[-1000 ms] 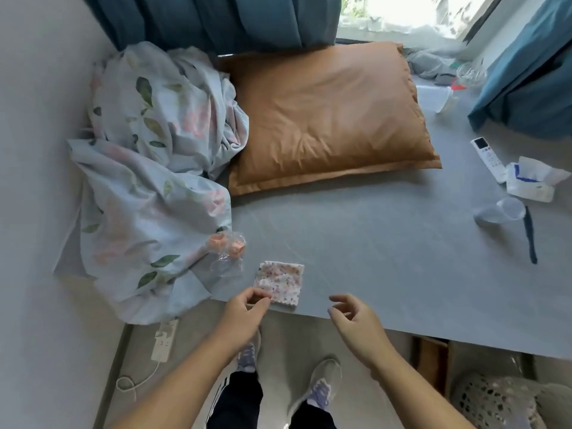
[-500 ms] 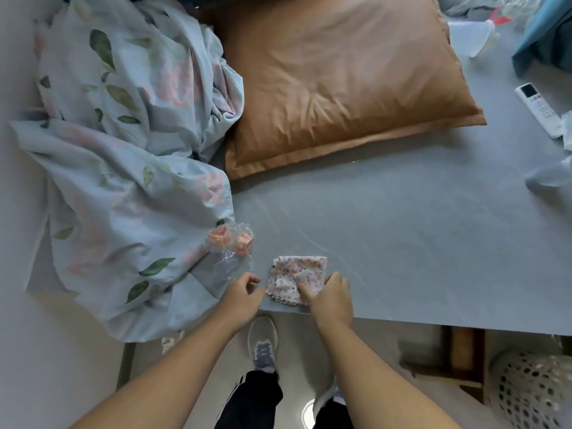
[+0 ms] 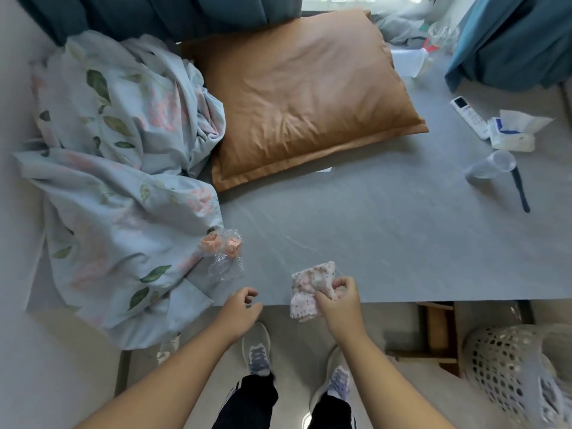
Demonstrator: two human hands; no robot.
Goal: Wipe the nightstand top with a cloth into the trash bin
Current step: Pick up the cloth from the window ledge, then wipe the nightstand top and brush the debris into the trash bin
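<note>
While the right hand (image 3: 335, 300) pinches a small, crumpled white cloth with pink dots (image 3: 311, 287) at the near edge of the grey, marble-patterned top (image 3: 387, 243), the wiping itself looks not yet begun. The left hand (image 3: 243, 306) hovers loosely curled and empty at about 7 o'clock from the cloth.

A crinkled clear plastic wrapper holding two orange pieces (image 3: 223, 252) lies at 10 o'clock from the cloth, likely something to clear. A white perforated plastic bin (image 3: 507, 373) stands on the floor at 4 o'clock, below the surface edge, so sweeping toward that side seems sensible.

Further off, a rumpled pale floral sheet (image 3: 117, 181) covers the 9 to 10 o'clock area, and a tan leather-look pillow (image 3: 303, 97) sits at 12. At 2 o'clock lie a clear plastic cup (image 3: 492, 168) on its side, a white tissue pack (image 3: 513, 131) and a white remote control (image 3: 467, 114). Teal curtains (image 3: 510, 38) hang behind.
</note>
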